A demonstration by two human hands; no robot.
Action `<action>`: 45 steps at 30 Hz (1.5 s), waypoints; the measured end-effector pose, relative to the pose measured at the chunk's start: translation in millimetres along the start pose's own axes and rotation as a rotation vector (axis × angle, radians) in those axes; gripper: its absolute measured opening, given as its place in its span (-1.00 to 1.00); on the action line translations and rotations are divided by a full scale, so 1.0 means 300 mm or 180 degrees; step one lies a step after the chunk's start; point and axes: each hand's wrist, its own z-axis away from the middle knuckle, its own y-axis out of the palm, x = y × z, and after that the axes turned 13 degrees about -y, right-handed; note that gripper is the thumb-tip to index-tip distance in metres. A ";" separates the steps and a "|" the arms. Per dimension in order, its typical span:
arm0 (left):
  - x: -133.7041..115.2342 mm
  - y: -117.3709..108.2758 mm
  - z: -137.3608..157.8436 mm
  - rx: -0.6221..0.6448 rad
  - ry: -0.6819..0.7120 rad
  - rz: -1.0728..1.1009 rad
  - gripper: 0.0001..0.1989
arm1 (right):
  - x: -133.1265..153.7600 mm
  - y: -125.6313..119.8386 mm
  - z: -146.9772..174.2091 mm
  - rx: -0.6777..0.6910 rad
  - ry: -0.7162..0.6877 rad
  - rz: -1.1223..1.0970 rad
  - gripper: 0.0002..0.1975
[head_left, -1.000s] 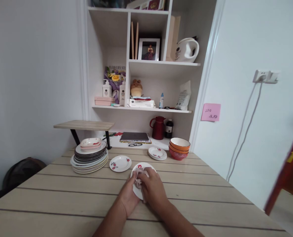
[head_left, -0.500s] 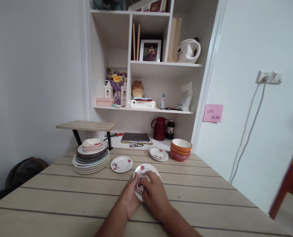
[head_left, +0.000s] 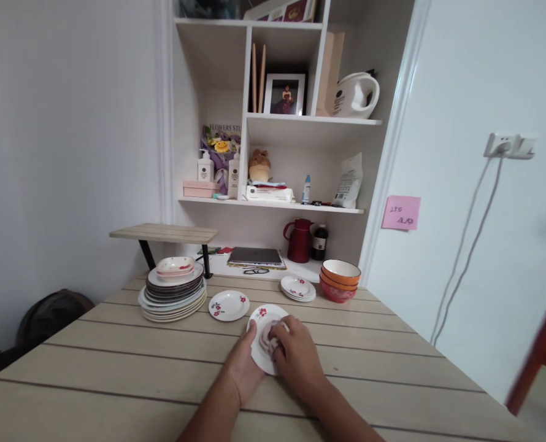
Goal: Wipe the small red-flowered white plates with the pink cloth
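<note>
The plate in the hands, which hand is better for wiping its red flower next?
Probably the right hand: it holds the crumpled cloth against the plate, just below the red flower. The left hand grips the plate's edge, so it seems better for steadying.

One held plate (head_left: 264,362), one cloth (head_left: 267,339), one loose plate (head_left: 229,306), two plate stacks (head_left: 173,293), three bowls (head_left: 339,285).

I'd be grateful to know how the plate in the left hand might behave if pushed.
The plate looks ceramic, so it is probably stiff and breakable. Its smooth-looking surface may be slippery. Being shallow, it would likely slide rather than roll.
</note>
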 end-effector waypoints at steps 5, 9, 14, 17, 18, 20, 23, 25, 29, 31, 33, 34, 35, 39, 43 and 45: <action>0.005 0.014 -0.001 -0.0282 0.0150 0.0032 -0.58 | 0.024 0.009 -0.027 -0.0097 -0.0298 -0.0068 -0.62; 0.010 0.017 -0.002 -0.0310 0.0142 -0.0047 -0.56 | -0.022 0.002 -0.041 -0.0245 -0.0026 0.0184 -0.63; 0.001 0.012 0.004 -0.0307 0.0077 -0.0071 -0.56 | -0.039 -0.006 -0.014 -0.0075 0.0227 0.0130 -0.69; -0.003 0.011 0.010 -0.0244 0.0006 -0.0117 -0.54 | -0.002 -0.001 0.000 0.0011 0.0114 -0.0109 -0.71; -0.003 0.010 0.010 -0.0223 0.0027 -0.0125 -0.53 | 0.011 0.003 0.000 0.0019 0.0034 -0.0180 -0.71; -0.001 0.009 0.010 -0.0196 0.0094 -0.0116 -0.54 | 0.029 0.010 -0.011 -0.0017 -0.0142 -0.0255 -0.70; 0.005 0.005 0.001 -0.0210 0.0115 -0.0078 -0.55 | 0.016 0.013 -0.037 -0.0217 -0.0216 -0.0171 -0.66; 0.009 0.001 -0.007 -0.0223 0.0133 -0.0058 -0.53 | -0.011 0.007 -0.047 -0.0340 -0.0042 -0.0063 -0.65; 0.005 -0.002 -0.012 -0.0189 0.0146 -0.0030 -0.51 | -0.042 -0.008 -0.028 -0.0227 0.0310 0.0050 -0.68; 0.001 0.002 -0.006 -0.0188 0.0069 -0.0028 -0.51 | -0.024 -0.009 -0.009 -0.0078 0.0304 0.0013 -0.71; -0.003 0.008 0.002 -0.0196 0.0036 -0.0047 -0.52 | 0.011 -0.003 0.003 0.0062 0.0174 -0.0094 -0.75; -0.003 0.011 0.007 -0.0196 0.0042 -0.0062 -0.52 | 0.029 0.001 0.004 0.0113 0.0082 -0.0148 -0.75; -0.003 0.015 0.010 -0.0200 0.0066 -0.0074 -0.52 | 0.043 0.005 0.001 0.0130 -0.0005 -0.0183 -0.75; 0.003 0.025 0.013 -0.0272 0.0118 -0.0061 -0.55 | 0.043 0.007 -0.031 -0.0042 -0.0139 -0.0061 -0.67; 0.011 0.028 0.006 -0.0399 0.0165 -0.0092 -0.50 | -0.030 -0.017 -0.038 -0.0291 0.0216 0.0263 -0.65; 0.011 0.025 0.004 -0.0364 0.0167 -0.0107 -0.47 | -0.054 -0.029 -0.025 -0.0248 0.0345 0.0268 -0.67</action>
